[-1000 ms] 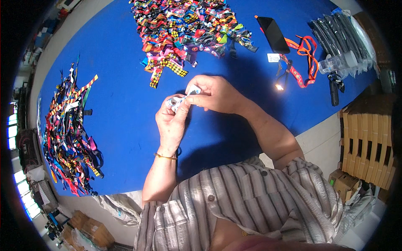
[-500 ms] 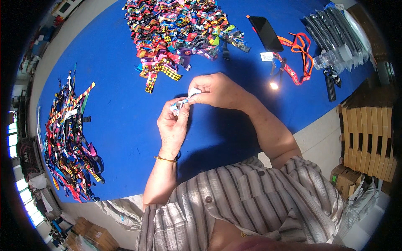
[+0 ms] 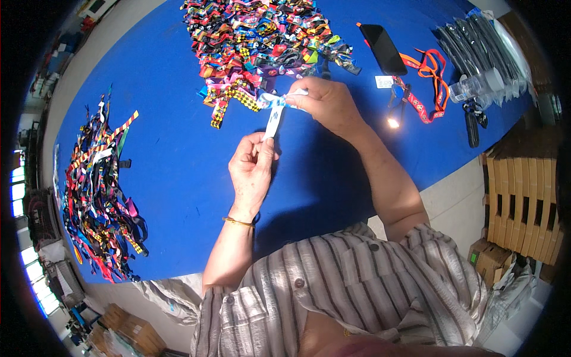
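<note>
White ribbon strip (image 3: 273,122): one item, logged by me from the head view. It was narrow and flat, white with small blue markings, stretched taut at a slant above the blue table (image 3: 172,149), with a small bunched knot or loop at its upper end. I noted the left hand (image 3: 251,172) pinched shut on the lower end, thumb and fingers pressed together on it, and the right hand (image 3: 327,104) closed on the upper end near the knot.

Hands: two, both clamped on the strip, well apart along its length. One thin gold bangle (image 3: 238,222) sat on the left wrist.

Heaps of multicoloured woven bands: two. The far heap (image 3: 262,41) lay just beyond the right hand; the side heap (image 3: 98,196) lay well apart at the table's left edge.

Black phone (image 3: 383,47): one, face down or dark, beside one orange lanyard (image 3: 428,77).

Clear plastic bottle (image 3: 476,89): one, lying on its side near a stack of clear-wrapped dark packets (image 3: 485,41); I could not count the packets.

Stacked cardboard (image 3: 523,196): one pile off the table's right side.
</note>
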Tool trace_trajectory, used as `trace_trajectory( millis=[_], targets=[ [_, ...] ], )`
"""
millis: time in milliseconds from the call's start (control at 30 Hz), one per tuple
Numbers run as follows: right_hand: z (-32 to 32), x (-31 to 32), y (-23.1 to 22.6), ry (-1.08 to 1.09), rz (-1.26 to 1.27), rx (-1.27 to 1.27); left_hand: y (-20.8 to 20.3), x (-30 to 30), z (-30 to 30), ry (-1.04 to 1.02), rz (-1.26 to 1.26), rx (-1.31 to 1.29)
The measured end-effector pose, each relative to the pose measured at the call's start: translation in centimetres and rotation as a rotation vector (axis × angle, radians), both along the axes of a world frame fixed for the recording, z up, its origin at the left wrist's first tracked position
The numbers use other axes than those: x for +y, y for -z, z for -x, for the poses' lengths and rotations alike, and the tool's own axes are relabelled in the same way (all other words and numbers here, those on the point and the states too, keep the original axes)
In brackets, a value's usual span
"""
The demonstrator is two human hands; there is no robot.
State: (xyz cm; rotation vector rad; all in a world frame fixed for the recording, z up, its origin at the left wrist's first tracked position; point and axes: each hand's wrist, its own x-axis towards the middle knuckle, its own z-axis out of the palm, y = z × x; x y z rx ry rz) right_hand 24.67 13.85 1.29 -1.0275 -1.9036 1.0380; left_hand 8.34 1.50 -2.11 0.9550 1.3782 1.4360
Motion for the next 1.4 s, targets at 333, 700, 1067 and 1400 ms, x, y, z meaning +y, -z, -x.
trace_trajectory(
  millis=[333, 700, 1067, 1400],
  targets=[
    [0.1, 3.0, 1.9, 0.191, -0.121, -0.086, 0.4, 0.3, -0.1, 0.089, 0.06, 0.046],
    [1.7, 4.2, 2.6, 0.334, -0.38, -0.403, 0.4, 0.0, -0.1, 0.107, 0.087, 0.137],
    [1.8, 4.1, 2.6, 0.358, -0.471, -0.429, 0.5, 0.1, -0.2, 0.092, 0.053, 0.199],
    [1.8, 4.2, 2.7, 0.389, -0.378, -0.478, 0.7, 0.1, -0.1, 0.101, 0.046, 0.187]
  ],
)
